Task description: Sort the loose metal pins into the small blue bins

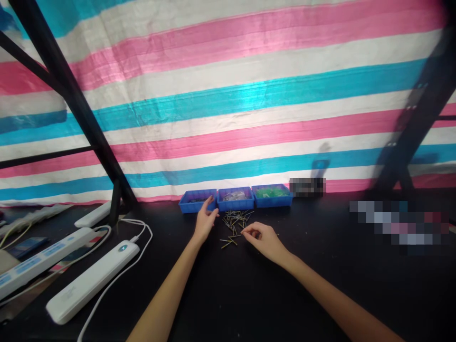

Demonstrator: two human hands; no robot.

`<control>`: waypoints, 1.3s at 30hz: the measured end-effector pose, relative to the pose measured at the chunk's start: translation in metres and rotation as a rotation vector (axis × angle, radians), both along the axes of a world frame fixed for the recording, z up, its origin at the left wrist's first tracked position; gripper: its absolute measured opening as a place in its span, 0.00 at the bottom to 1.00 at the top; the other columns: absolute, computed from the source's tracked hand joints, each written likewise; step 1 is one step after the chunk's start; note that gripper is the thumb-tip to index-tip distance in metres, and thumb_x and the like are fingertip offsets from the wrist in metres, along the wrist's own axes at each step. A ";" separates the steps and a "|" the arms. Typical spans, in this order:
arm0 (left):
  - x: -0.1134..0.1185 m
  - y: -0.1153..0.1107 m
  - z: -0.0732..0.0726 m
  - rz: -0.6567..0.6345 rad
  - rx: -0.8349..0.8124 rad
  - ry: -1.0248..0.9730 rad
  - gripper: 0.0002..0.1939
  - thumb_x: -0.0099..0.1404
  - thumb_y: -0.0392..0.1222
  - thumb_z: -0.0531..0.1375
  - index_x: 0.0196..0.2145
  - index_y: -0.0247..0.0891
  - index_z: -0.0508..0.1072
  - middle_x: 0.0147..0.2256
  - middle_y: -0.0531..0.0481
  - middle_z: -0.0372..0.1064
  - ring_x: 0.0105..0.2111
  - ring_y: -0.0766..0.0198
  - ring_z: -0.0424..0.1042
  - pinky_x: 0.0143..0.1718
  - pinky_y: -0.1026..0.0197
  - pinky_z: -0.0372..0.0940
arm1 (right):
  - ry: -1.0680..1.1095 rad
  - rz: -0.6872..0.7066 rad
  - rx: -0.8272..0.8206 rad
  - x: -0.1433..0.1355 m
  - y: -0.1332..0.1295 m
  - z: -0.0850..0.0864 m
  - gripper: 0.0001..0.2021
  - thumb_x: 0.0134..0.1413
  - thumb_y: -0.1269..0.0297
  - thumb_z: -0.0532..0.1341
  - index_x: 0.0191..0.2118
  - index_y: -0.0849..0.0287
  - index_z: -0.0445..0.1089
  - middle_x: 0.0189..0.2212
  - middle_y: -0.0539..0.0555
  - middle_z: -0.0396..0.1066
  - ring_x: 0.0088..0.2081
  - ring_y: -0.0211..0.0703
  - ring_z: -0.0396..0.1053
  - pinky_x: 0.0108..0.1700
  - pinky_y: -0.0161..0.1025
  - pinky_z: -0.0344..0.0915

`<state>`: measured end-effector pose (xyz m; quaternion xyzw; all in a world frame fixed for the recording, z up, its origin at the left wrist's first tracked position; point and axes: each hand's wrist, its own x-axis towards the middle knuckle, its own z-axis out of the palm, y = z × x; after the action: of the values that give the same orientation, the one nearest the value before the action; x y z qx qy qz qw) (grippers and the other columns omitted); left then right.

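My left hand [206, 221] is open, its fingers spread beside the near right corner of the left blue bin [187, 207], which holds dark thin pieces. Nothing shows in its grasp. Thumb and fingertips of my right hand [262, 237] are pinched together low over the table, at the right edge of a loose pile of thin silver and brassy screws [235, 219]. Whatever the pinch holds is too small to make out. In the middle blue bin [235, 205] lie pale, clear-looking pieces; the right blue bin [273, 203] holds green pieces [272, 192].
A white power bank-like device [94, 280] with a white cable [149, 237] lies on the black table [221, 304] at left. Beyond it are a power strip [46, 256] and a phone [28, 247]. Black frame bars [71, 95] stand before the striped sheet [228, 99].
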<state>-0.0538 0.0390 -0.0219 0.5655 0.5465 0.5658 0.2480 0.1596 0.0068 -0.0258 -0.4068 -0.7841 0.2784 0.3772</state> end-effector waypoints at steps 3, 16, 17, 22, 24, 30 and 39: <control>0.000 -0.002 0.000 0.170 -0.041 0.269 0.28 0.56 0.41 0.55 0.55 0.43 0.56 0.43 0.46 0.67 0.27 0.65 0.70 0.24 0.66 0.62 | -0.002 0.005 0.005 0.000 0.000 0.000 0.08 0.49 0.64 0.56 0.31 0.57 0.72 0.26 0.50 0.68 0.25 0.35 0.63 0.26 0.31 0.58; -0.004 -0.008 0.001 0.374 -0.023 0.797 0.27 0.59 0.39 0.50 0.57 0.41 0.52 0.55 0.49 0.54 0.50 0.60 0.61 0.40 0.63 0.64 | -0.017 0.030 0.026 -0.001 0.000 -0.003 0.07 0.49 0.65 0.56 0.31 0.56 0.71 0.26 0.50 0.68 0.25 0.35 0.64 0.26 0.32 0.57; -0.005 -0.008 0.001 0.378 -0.030 0.818 0.27 0.59 0.40 0.50 0.57 0.42 0.51 0.55 0.50 0.54 0.50 0.60 0.60 0.39 0.62 0.65 | -0.016 0.030 0.024 -0.001 0.000 -0.003 0.07 0.49 0.65 0.56 0.31 0.56 0.71 0.26 0.50 0.68 0.25 0.35 0.64 0.26 0.32 0.57; -0.004 -0.008 0.001 0.393 -0.061 0.890 0.27 0.59 0.41 0.50 0.57 0.43 0.50 0.56 0.50 0.53 0.50 0.58 0.61 0.38 0.61 0.65 | -0.022 0.034 0.017 -0.001 0.000 -0.003 0.07 0.49 0.65 0.56 0.31 0.57 0.71 0.27 0.50 0.68 0.26 0.35 0.64 0.26 0.31 0.57; -0.003 -0.008 0.001 0.406 -0.072 0.892 0.28 0.59 0.41 0.50 0.57 0.43 0.50 0.56 0.49 0.52 0.50 0.58 0.61 0.40 0.60 0.65 | -0.024 0.037 0.018 -0.001 0.000 -0.003 0.07 0.49 0.65 0.56 0.31 0.57 0.71 0.27 0.50 0.68 0.26 0.35 0.64 0.26 0.32 0.58; -0.004 -0.007 -0.001 0.419 -0.056 0.835 0.29 0.59 0.39 0.50 0.58 0.40 0.49 0.57 0.47 0.50 0.51 0.58 0.59 0.42 0.60 0.63 | -0.034 0.039 0.009 -0.001 -0.001 0.000 0.08 0.50 0.65 0.55 0.31 0.57 0.72 0.27 0.50 0.69 0.26 0.36 0.64 0.26 0.32 0.58; -0.008 -0.006 -0.005 0.399 -0.086 0.877 0.29 0.59 0.41 0.50 0.58 0.40 0.49 0.59 0.47 0.45 0.51 0.55 0.58 0.39 0.59 0.65 | -0.054 0.046 0.005 -0.001 -0.002 0.000 0.08 0.50 0.65 0.55 0.31 0.57 0.71 0.27 0.51 0.69 0.27 0.36 0.64 0.27 0.32 0.58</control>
<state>-0.0614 0.0326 -0.0266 0.6243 0.7200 0.2874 -0.0960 0.1587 0.0051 -0.0258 -0.3951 -0.8038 0.2738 0.3504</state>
